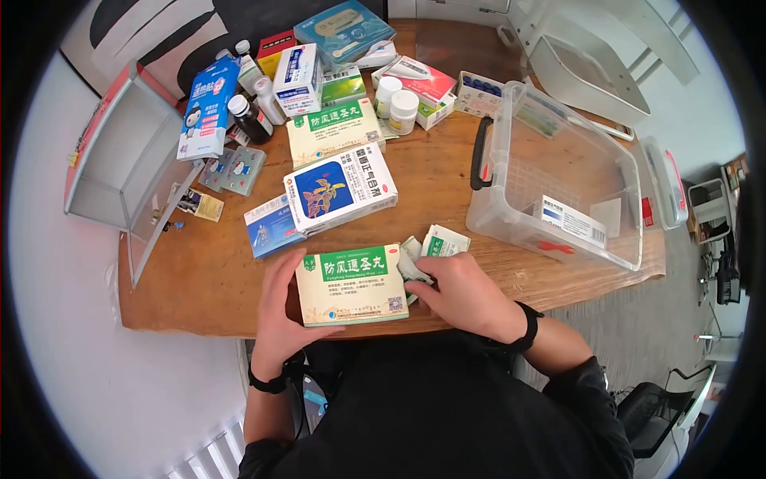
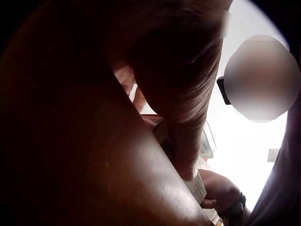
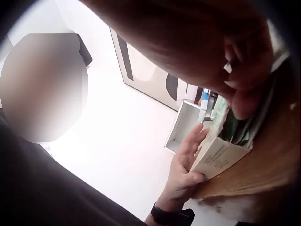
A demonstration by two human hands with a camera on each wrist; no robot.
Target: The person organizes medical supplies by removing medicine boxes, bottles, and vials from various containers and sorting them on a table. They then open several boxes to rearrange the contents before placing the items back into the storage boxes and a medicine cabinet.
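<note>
Near the table's front edge, my left hand (image 1: 279, 319) grips a cream-and-green medicine box (image 1: 353, 289) by its left end, thumb along the lower edge. The box's right end is open, and in the right wrist view dark green-edged packets (image 3: 240, 129) show inside the box. My right hand (image 1: 467, 294) pinches white-and-green sachets (image 1: 444, 242) at that opening, thumb and fingers right at the box end. Behind the box lie a white-and-blue medicine box (image 1: 375, 180) and a flat blue box (image 1: 271, 229). The left wrist view is mostly dark, filled by my palm.
To the right stands a clear plastic bin (image 1: 495, 209) with a medicine box (image 1: 573, 221) inside. A second cream-and-green box (image 1: 335, 132), white bottles (image 1: 404, 112), a dark bottle (image 1: 250, 120) and several cartons crowd the back. An opened white case (image 1: 120, 172) stands at left.
</note>
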